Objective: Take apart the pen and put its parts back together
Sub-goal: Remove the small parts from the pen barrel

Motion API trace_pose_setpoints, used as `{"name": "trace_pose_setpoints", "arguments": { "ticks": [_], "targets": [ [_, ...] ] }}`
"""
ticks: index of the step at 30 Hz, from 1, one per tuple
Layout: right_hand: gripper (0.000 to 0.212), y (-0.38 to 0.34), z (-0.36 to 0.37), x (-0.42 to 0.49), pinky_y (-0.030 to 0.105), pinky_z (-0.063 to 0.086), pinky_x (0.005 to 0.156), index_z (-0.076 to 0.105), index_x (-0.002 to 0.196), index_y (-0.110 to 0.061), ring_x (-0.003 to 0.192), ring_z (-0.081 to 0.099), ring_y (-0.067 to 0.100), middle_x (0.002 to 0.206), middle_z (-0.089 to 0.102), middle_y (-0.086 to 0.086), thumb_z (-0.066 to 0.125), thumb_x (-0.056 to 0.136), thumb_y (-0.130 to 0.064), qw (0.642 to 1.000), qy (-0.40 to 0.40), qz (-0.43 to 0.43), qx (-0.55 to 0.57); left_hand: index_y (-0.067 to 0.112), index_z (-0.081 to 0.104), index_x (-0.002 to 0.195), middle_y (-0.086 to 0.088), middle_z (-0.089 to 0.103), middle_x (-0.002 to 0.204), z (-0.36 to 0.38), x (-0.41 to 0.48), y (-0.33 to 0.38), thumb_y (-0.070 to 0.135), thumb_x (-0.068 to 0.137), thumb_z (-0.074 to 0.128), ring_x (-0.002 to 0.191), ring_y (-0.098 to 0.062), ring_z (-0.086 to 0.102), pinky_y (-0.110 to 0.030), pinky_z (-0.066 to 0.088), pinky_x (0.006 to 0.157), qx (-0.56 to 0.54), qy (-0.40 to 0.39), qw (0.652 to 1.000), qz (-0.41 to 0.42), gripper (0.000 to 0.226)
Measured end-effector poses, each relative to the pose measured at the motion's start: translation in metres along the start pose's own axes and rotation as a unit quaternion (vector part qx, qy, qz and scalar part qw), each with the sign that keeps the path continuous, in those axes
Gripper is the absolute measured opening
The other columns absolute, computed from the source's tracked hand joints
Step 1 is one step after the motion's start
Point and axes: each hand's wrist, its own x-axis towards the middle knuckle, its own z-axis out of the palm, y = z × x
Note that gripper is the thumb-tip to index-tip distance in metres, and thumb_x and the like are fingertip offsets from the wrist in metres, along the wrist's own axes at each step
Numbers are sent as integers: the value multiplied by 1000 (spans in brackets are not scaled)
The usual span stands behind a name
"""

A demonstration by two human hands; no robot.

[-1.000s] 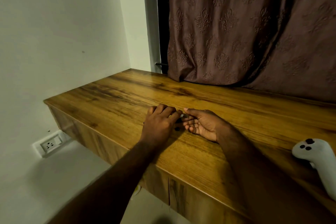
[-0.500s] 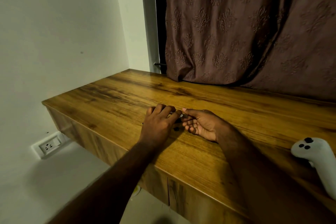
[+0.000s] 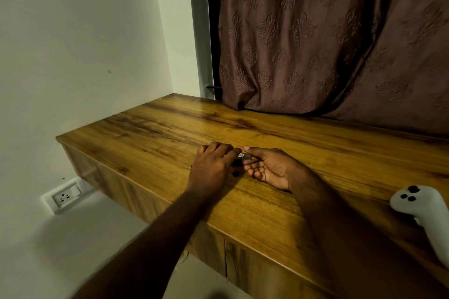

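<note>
desk (image 3: 279, 206): glossy grained wood | curtain (image 3: 315, 31): embossed cloth | controller (image 3: 422, 204): smooth white plastic

We see both bare forearms reaching forward from the bottom edge, the left from lower left and the right from lower right, converging so that the hands meet fingertip to fingertip. The left hand (image 3: 212, 168) lies palm down with its back facing up, its fingers (image 3: 218, 149) curled under and closing on one end of the pen (image 3: 243, 155). The right hand (image 3: 271, 168) is turned palm up and toward the left. Its thumb lies on top, pinching the pen's other end against the index finger, while the other fingers (image 3: 255, 173) curl loosely inward below.
</note>
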Motion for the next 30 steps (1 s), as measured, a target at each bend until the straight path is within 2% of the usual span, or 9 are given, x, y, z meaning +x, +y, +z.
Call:
{"name": "trace_pose_setpoints", "arguments": {
  "ticks": [4, 7, 9, 10, 12, 14, 21, 26, 30],
  "targets": [
    [43, 0, 1, 1, 17, 43, 38, 65, 74, 1, 44, 57, 13, 57, 62, 9, 61, 91, -38, 1000, 8, -4, 5, 11, 66, 113, -10, 71, 105, 0, 1, 3, 38, 78, 29, 93, -30, 65, -42, 46, 77, -48, -22, 998, -16, 57],
    [48, 0, 0, 2, 19, 46, 41, 65, 80, 2, 49, 58, 15, 62, 63, 11, 55, 94, -43, 1000, 13, -16, 22, 13, 61, 119, -9, 68, 112, 1, 1, 2, 43, 78, 25, 100, -29, 62, -40, 43, 84, -69, -14, 997, -37, 63],
    [47, 2, -1, 2, 22, 49, 45, 65, 87, 1, 52, 61, 16, 67, 65, 13, 52, 95, -44, 998, 11, -41, 46, 14, 60, 120, -7, 68, 113, 5, 1, -1, 44, 79, 31, 101, -28, 62, -39, 42, 84, -79, -4, 996, -51, 59],
    [46, 3, -1, 3, 23, 51, 47, 65, 89, 0, 54, 63, 17, 70, 66, 13, 51, 96, -43, 997, 12, -57, 59, 15, 58, 121, -7, 67, 113, 6, 1, -3, 43, 80, 41, 102, -28, 61, -38, 41, 85, -80, -1, 995, -56, 52],
    [41, 6, -2, 3, 26, 53, 52, 65, 93, -1, 58, 64, 18, 73, 67, 13, 52, 96, -40, 993, 12, -83, 86, 16, 56, 123, -5, 66, 115, 12, 1, -6, 36, 78, 63, 104, -26, 60, -38, 40, 86, -84, 4, 995, -57, 50],
    [34, 8, -2, 3, 28, 54, 55, 64, 97, -1, 60, 64, 19, 75, 67, 12, 57, 94, -33, 990, 5, -102, 101, 17, 55, 124, -4, 65, 115, 15, 0, -8, 35, 75, 70, 104, -25, 60, -39, 40, 87, -87, 13, 994, -61, 54],
    [20, 11, -4, 1, 30, 53, 56, 63, 98, 0, 61, 64, 20, 75, 67, 12, 63, 89, -17, 986, 5, -137, 96, 19, 55, 123, -1, 65, 114, 20, -1, -12, 35, 74, 60, 103, -24, 59, -37, 39, 83, -87, 38, 992, -78, 52],
    [4, 13, -2, 2, 28, 51, 53, 64, 89, -5, 57, 61, 20, 75, 66, 13, 64, 88, -9, 984, 19, -154, 86, 19, 56, 122, 0, 65, 113, 23, 0, -11, 35, 72, 71, 103, -21, 59, -37, 40, 86, -90, 51, 992, -78, 55],
    [5, 14, -1, 4, 26, 50, 50, 64, 90, -5, 56, 60, 19, 76, 65, 13, 65, 88, -9, 983, 21, -164, 77, 20, 55, 123, 0, 65, 115, 24, 1, -11, 34, 70, 73, 105, -21, 58, -37, 40, 87, -87, 43, 992, -79, 58]
  ]
}}
